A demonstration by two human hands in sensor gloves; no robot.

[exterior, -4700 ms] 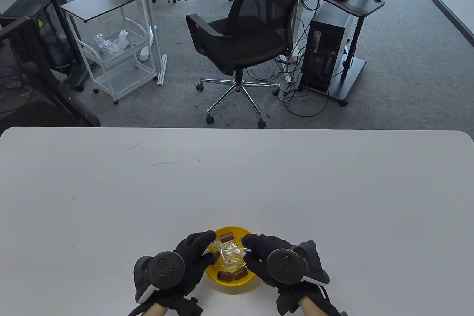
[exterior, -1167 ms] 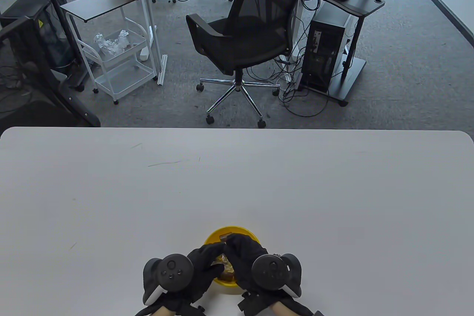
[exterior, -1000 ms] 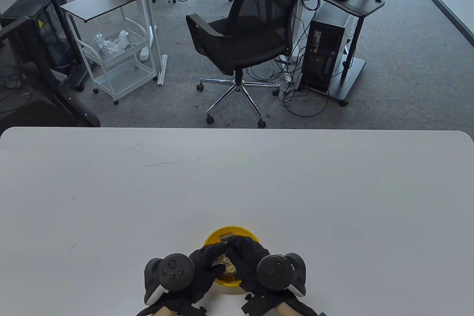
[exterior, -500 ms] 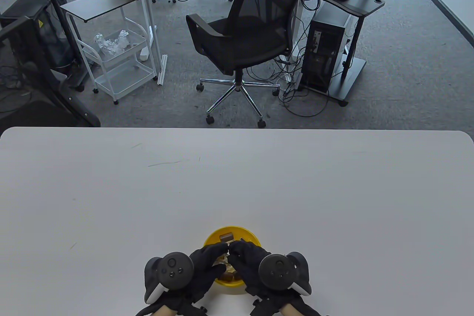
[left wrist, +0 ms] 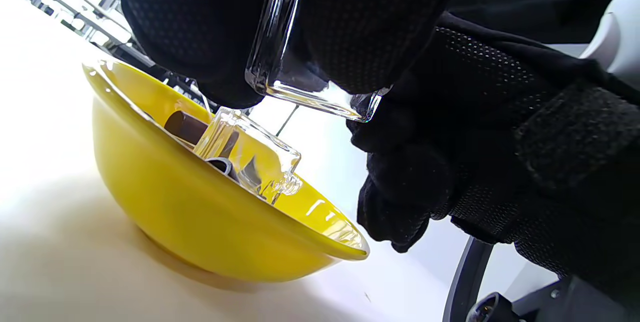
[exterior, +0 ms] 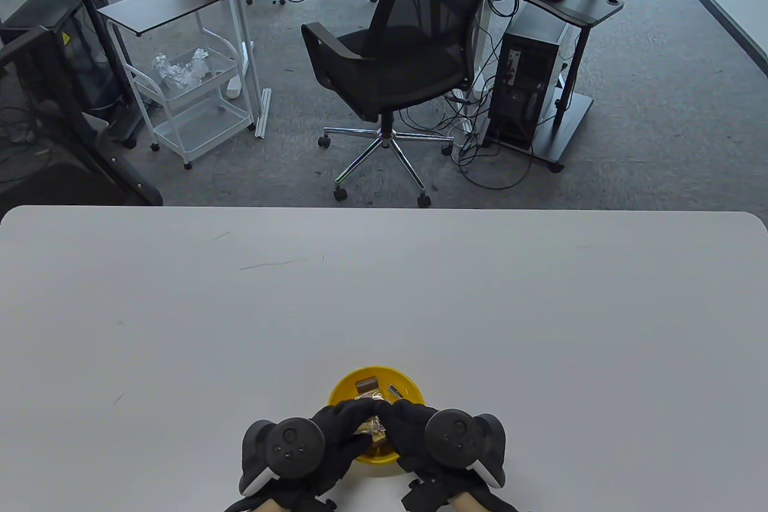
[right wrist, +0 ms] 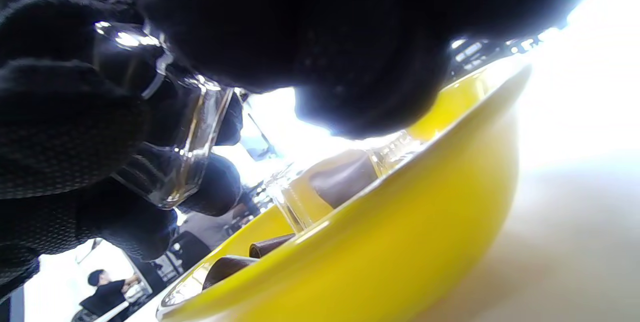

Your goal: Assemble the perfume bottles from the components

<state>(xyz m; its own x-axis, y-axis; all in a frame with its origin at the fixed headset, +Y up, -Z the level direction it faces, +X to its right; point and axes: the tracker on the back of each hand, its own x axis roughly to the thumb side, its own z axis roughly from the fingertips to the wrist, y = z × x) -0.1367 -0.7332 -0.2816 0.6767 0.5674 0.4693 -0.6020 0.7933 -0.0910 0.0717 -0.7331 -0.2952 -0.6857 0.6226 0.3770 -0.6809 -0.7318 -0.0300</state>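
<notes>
Table view is showing your two gloved hands meeting over one round yellow plastic bowl (exterior: 348, 387) near the table's front edge. Your left hand (exterior: 336, 437) and your right hand (exterior: 414, 431) are both gripping one clear square glass perfume bottle (left wrist: 300, 69), which is hanging just above the bowl; the left wrist view is showing its neck pointing up between dark fingers (left wrist: 365, 26), and the right wrist view is catching the same bottle (right wrist: 175, 126) pressed between both gloves.

Inside the bowl, one second clear glass bottle (left wrist: 247, 154) is lying tilted against the near wall. You are seeing three brown cylindrical caps (right wrist: 342, 177) in the right wrist view, and one brown cap (exterior: 366, 383) plus one small dark sprayer piece (exterior: 393, 391) at the far side from above. How many more parts are lying there I cannot tell, since your hands are covering most of the bowl. What your right fingertips are pinching at the bottle's neck is hidden.
</notes>
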